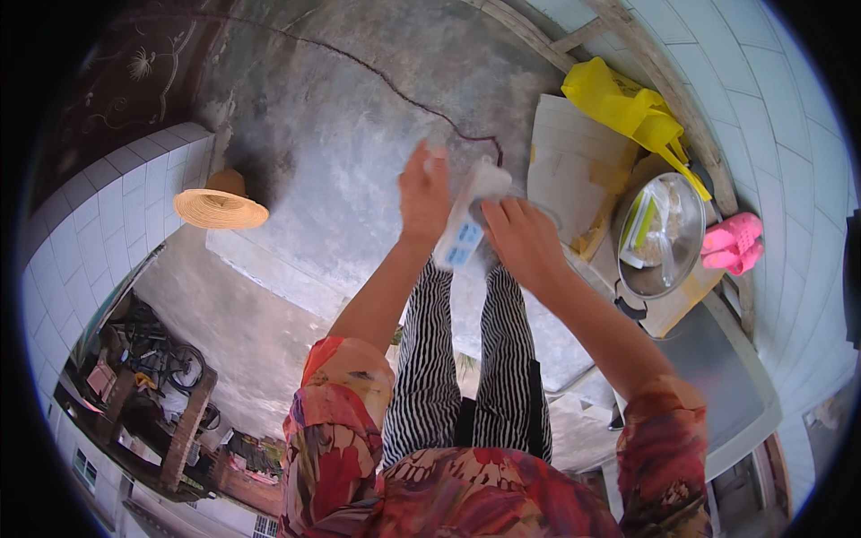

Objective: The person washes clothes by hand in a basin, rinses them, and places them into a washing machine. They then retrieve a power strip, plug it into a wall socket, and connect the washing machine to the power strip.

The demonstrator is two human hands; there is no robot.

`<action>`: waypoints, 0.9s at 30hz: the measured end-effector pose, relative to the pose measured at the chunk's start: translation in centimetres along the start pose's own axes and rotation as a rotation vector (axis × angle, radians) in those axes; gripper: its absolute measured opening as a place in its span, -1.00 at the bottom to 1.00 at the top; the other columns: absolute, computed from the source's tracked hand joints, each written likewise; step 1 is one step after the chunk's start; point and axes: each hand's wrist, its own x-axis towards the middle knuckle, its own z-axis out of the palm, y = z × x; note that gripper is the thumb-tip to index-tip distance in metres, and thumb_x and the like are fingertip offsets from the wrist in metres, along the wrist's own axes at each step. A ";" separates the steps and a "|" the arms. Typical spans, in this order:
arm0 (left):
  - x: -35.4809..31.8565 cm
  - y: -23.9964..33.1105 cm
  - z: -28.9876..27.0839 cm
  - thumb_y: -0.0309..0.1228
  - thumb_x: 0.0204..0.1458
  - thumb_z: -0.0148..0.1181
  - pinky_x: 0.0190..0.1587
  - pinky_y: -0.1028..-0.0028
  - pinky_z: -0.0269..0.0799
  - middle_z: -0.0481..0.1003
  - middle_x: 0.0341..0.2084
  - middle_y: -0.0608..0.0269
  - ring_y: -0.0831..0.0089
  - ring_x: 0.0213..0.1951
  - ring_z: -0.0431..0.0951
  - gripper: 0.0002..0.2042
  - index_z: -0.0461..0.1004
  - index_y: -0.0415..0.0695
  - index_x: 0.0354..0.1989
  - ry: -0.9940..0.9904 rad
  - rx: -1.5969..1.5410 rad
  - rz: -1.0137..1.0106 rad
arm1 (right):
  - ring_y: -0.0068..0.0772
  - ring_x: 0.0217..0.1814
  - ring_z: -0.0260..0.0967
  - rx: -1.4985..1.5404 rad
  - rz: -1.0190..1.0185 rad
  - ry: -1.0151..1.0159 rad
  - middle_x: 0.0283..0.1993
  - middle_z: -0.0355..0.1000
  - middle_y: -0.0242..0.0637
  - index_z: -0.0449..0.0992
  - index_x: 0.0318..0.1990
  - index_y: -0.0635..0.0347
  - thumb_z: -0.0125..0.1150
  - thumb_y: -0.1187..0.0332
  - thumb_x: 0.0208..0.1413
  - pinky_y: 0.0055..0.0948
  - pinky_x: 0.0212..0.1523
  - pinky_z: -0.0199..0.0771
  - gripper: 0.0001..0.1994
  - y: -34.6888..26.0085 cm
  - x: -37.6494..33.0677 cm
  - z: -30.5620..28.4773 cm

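Note:
My right hand (525,238) is closed on the right side of a long white thing with blue patches (465,229). Motion blurs this thing, so I cannot tell its exact kind; it is held tilted above the floor in front of my legs. Just to its left, my left hand (423,193) is raised with its fingers stretched out and a little apart, smeared by movement. Nothing shows in that hand.
A straw hat (221,202) is by the tiled wall at left. At right, a metal basin (634,275) holds plastic-wrapped things, with flattened cardboard (569,148), a yellow bag (619,103) and pink clogs (734,242) around it. A dark cord (395,87) crosses the concrete floor.

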 end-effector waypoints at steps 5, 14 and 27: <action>-1.4 -6.5 -1.2 -0.07 0.20 -0.16 0.06 0.31 0.28 0.38 -0.05 0.09 0.33 0.02 0.37 -0.53 0.27 -0.17 0.11 0.101 -0.279 -0.260 | -0.29 -0.34 0.38 -0.221 0.139 -0.007 -0.39 0.33 -0.28 0.37 -0.33 0.12 0.14 0.42 -0.16 -0.33 -0.42 0.44 -0.82 9.9 4.6 13.6; -5.6 -17.9 1.3 -0.18 0.19 -0.06 -0.10 0.50 0.34 0.44 -0.24 0.25 0.51 -0.19 0.41 -0.64 0.34 -0.25 -0.03 0.076 -0.349 -0.604 | -0.31 -0.31 0.39 -0.277 -0.033 -0.084 -0.39 0.32 -0.28 0.43 -0.41 0.11 0.16 0.40 -0.18 -0.35 -0.35 0.45 -0.88 16.5 5.8 28.6; 5.2 -23.3 1.6 -0.29 0.19 -0.07 0.02 0.36 0.37 0.41 -0.13 0.06 0.35 -0.04 0.42 -0.66 0.31 -0.31 0.01 0.137 -0.282 -0.472 | -0.29 0.01 0.30 -0.321 -0.157 -0.011 -0.03 0.38 -0.28 0.47 -0.23 0.05 0.06 0.40 -0.05 -0.12 0.13 0.17 -0.81 22.6 10.8 35.1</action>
